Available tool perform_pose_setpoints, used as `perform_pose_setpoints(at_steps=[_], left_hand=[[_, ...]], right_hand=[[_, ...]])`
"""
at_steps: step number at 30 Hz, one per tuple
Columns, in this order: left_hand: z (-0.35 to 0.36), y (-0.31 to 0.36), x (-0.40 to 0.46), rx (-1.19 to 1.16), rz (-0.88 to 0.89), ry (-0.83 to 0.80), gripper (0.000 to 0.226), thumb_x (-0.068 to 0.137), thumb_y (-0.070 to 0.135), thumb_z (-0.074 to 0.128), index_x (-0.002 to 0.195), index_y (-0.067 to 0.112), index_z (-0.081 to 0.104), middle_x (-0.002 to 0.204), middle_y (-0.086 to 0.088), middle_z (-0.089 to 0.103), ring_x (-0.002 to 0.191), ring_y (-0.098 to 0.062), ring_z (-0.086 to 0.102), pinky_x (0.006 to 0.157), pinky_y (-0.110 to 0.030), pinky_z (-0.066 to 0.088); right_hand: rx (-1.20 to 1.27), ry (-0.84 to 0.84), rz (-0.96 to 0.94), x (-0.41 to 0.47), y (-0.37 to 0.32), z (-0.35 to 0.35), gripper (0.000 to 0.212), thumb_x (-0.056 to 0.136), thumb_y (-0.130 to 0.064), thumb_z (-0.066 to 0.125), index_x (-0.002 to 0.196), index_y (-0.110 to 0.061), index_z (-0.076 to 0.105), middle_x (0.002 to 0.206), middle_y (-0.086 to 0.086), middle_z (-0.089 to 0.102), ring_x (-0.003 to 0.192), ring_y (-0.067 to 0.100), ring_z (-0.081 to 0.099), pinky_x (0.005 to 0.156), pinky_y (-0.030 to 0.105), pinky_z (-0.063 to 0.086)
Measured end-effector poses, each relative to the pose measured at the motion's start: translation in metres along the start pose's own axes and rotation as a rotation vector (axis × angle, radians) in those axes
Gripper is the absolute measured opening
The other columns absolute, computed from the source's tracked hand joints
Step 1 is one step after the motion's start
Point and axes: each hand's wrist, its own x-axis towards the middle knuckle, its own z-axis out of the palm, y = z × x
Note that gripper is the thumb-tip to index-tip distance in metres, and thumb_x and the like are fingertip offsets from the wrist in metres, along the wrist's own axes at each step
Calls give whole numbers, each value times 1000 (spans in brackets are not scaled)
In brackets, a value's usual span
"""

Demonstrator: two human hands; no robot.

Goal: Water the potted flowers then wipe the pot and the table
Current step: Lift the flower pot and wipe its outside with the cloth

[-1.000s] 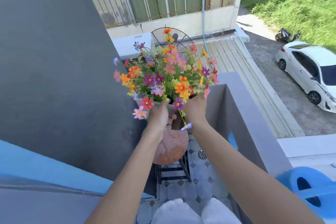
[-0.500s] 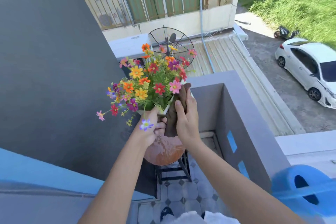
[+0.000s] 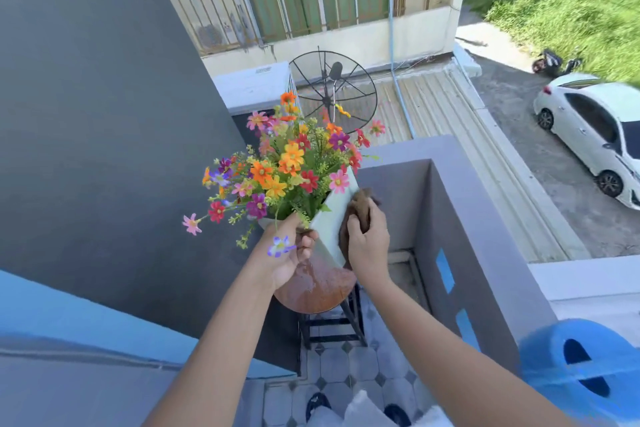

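Note:
A pale square pot (image 3: pixel 332 222) full of colourful flowers (image 3: pixel 287 166) is tilted to the left above a small round brown table (image 3: pixel 318 291), whose top looks wet. My left hand (image 3: pixel 287 253) grips the pot's near left edge, under the blooms. My right hand (image 3: pixel 367 239) presses a brown cloth (image 3: pixel 360 204) flat against the pot's right side.
A blue watering can (image 3: pixel 581 367) sits at the lower right edge. A grey balcony wall (image 3: pixel 460 218) rises close on the right and a dark grey wall (image 3: pixel 104 114) on the left. The table's black legs (image 3: pixel 332 329) stand on a tiled floor (image 3: pixel 346 371). My feet (image 3: pixel 318 402) show at the bottom.
The pot has been tipped over to the left, swinging the flowers left. My right hand has slid with the cloth from the rim onto the pot's right side.

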Motion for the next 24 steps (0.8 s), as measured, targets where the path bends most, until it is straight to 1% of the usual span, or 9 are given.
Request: perform_pose_setpoints(at_steps=[3,7,10,12,16,17,19,20,24], left_hand=[[-2,2,3,-17,18,25,21,102,16,39,82,10,44,47,-2,61,32,-4,45,30,-15,36],[2,4,-1,91,68,34,26,101,17,42,78,7,49,59,-8,56,32,-5,45,32,-16,35],[8,4,-6,149,61,31,26,101,15,42,77,6,49,62,-8,49,30,-7,42,33,-15,31],[11,5,-8,155,65,32,27,101,14,40,76,6,47,62,-9,50,30,-8,41,32,-15,29],[11,6,-15,170,90,-17,27,98,8,38,73,7,46,63,-12,55,35,-10,43,33,-18,31],[11,5,-17,175,90,-31,27,98,7,38,72,7,47,61,-11,56,36,-10,43,34,-18,31],[7,4,-18,162,75,-49,23,98,8,40,77,6,49,55,-7,59,35,-9,43,33,-17,32],[3,3,-19,146,61,-47,21,99,9,40,80,6,48,52,-5,59,34,-8,43,32,-16,32],[-11,5,-14,119,41,-24,29,103,9,35,75,8,46,51,-6,59,32,-6,43,30,-16,33]], right_hand=[[-15,-61,-22,-18,1,9,45,96,-12,54,140,-15,53,123,-1,55,106,8,52,98,33,44],[14,-76,3,-26,-11,17,47,89,-43,51,132,-25,57,124,-2,65,112,19,61,97,45,50],[116,-92,-33,-21,-30,20,36,90,-35,53,119,-14,61,114,4,66,104,19,61,93,37,48],[123,-90,-85,-16,-40,16,36,94,-27,54,127,-13,60,116,6,65,106,15,61,92,31,48],[81,15,-110,12,-48,8,39,98,-11,55,136,-4,55,121,7,60,108,15,56,95,29,43],[58,46,-128,21,-50,6,33,98,-9,55,129,-2,58,115,8,59,103,16,55,91,30,43],[4,82,-182,36,-48,-2,8,98,-9,54,100,-3,59,96,7,52,86,18,48,78,31,36],[-19,90,-194,40,-44,-6,7,98,-9,53,91,-7,55,92,5,49,80,16,44,75,29,32],[-49,71,-172,31,-16,-19,21,101,-9,48,116,-12,62,103,5,54,91,10,51,76,14,34]])
